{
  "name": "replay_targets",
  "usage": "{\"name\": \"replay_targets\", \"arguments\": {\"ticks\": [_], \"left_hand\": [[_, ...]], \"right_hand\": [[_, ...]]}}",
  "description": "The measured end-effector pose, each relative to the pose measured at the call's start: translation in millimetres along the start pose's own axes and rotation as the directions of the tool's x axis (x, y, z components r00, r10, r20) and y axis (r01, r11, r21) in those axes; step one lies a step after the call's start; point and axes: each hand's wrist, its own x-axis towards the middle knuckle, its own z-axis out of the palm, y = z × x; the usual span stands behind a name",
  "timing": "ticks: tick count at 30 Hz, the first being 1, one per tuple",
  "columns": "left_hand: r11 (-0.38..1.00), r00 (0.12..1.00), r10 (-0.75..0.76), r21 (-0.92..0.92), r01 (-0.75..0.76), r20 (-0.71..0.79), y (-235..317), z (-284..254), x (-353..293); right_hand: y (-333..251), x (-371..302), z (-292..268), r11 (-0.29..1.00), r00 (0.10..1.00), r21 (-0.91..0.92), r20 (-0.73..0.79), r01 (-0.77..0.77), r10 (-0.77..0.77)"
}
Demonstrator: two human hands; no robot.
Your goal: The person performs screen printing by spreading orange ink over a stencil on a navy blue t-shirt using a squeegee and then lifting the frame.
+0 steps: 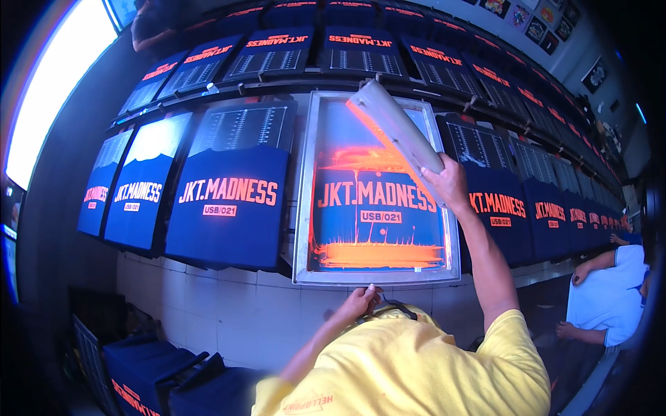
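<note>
My right hand [447, 182] is closed around the grey handle of a long squeegee [401, 132], tilted over the right side of a screen printing frame [302, 194]. Bright orange ink coats the squeegee's lower left edge. The metal frame lies on a navy shirt, and orange lettering shows in its mesh. A thick band of orange ink [378, 255] lies along the mesh's near end, with another smear farther up. At the frame's front edge is my left hand [362, 302], its fingers curled against the rim; part of its grip is hidden.
Printed navy shirts [225, 243] on boards flank the frame, left and right. More rows of shirts [361, 38] stretch behind a dark rail. A person in a light blue shirt [607, 295] stands at right; another person's arm [154, 40] shows far left. Dark draped shirts [149, 364] lie lower left.
</note>
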Motion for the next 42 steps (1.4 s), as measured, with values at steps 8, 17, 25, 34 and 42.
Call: {"name": "replay_targets", "arguments": {"ticks": [8,17,25,34,42], "left_hand": [[0.999,1.0,0.014,0.053,-0.014,-0.003,4,-2,-1],[0.995,0.996,-0.071,-0.077,0.067,-0.046,0,4,6],[0.993,0.989,-0.114,0.027,0.117,-0.093,11,8,-7],[0.999,0.966,0.044,0.039,-0.036,-0.255,-4,16,-2],[0.983,0.956,0.149,0.147,-0.114,-0.252,-19,19,3]], "right_hand": [[3,11,-10,0.989,0.99,-0.04,-0.013,0.14,-0.141],[62,40,40,0.926,0.939,-0.21,0.217,0.313,-0.268],[93,69,67,0.86,0.865,-0.193,0.29,0.472,-0.41],[88,68,71,0.858,0.845,-0.18,0.353,0.482,-0.401],[90,62,71,0.88,0.878,-0.22,0.343,0.421,-0.334]]}}
